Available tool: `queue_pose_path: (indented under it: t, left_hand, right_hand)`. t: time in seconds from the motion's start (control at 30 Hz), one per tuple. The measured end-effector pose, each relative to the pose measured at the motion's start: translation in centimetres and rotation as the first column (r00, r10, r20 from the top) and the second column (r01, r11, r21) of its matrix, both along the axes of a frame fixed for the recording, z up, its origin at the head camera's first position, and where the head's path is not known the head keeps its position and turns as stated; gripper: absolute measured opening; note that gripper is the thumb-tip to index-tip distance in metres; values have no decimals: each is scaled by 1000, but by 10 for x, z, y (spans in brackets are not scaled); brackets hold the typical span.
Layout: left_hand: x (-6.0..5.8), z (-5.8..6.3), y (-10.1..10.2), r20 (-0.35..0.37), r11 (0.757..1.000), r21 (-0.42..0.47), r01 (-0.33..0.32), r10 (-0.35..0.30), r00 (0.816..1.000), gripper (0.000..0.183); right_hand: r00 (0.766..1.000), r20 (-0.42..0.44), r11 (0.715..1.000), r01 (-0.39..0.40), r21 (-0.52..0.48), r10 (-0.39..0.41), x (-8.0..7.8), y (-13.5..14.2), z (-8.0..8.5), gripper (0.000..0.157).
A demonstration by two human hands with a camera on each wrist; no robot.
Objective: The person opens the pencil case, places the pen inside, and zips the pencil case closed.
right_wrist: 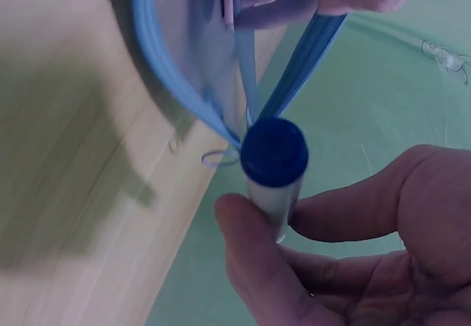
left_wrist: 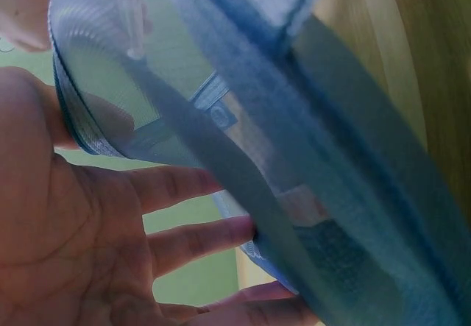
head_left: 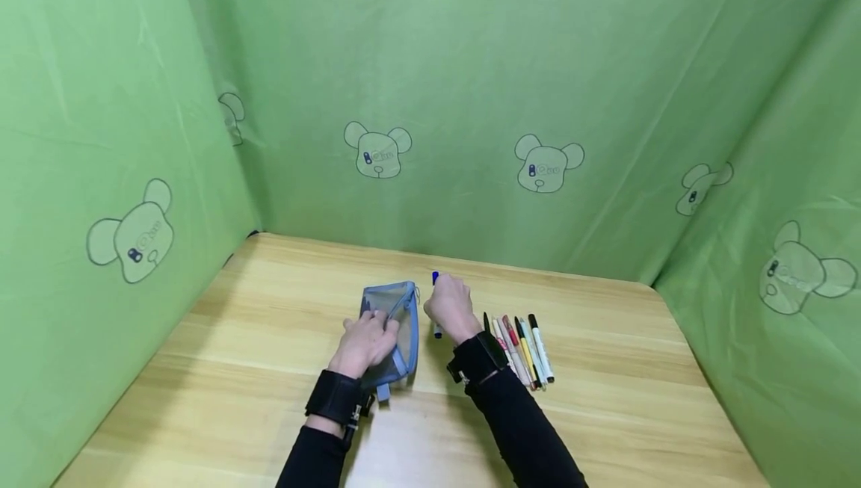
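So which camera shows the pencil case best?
The head view: most of the pencil case shows, though the left hand covers some. The left wrist view shows only parts, close up; the right wrist view, part of its opening.

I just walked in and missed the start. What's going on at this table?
A person's left hand is at the open top of a blue-edged mesh pouch. Their right hand pinches a white, blue-capped marker beside the pouch, not inside it. More slim pens in assorted colours lie side by side on the pale wooden table, right of that hand.
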State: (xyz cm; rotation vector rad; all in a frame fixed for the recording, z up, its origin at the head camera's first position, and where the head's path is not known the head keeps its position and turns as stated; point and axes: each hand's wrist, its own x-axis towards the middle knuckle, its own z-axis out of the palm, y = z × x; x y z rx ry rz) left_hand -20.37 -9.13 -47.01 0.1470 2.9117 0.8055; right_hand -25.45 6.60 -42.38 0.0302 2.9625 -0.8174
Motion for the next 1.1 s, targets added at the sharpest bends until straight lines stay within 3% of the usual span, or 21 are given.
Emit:
queue_pose_path:
  t: [0.3,0.57,0.87,1.1]
  left_hand:
    - [-3,-1,1,-13,1000,-13,8,-8,1000,56]
    - [-1,0,2,0,1000,-4,6,-6,1000,56]
    - [-1,-1,4,-16,1000,2,-4,4,1000,56]
    - [0,0,4,-21,1000,-28,-13,12,1000,56]
  right_hand:
    - [999,31,999,-9,-36,10,1,-16,-3,42]
    - [997,76,998,37,-59,-32,0,-24,-15,26]
    - [997,68,999,32,-34,-30,-2,-30,-23,28]
    - [989,140,988,58,-141,-37,0,-30,-27,20]
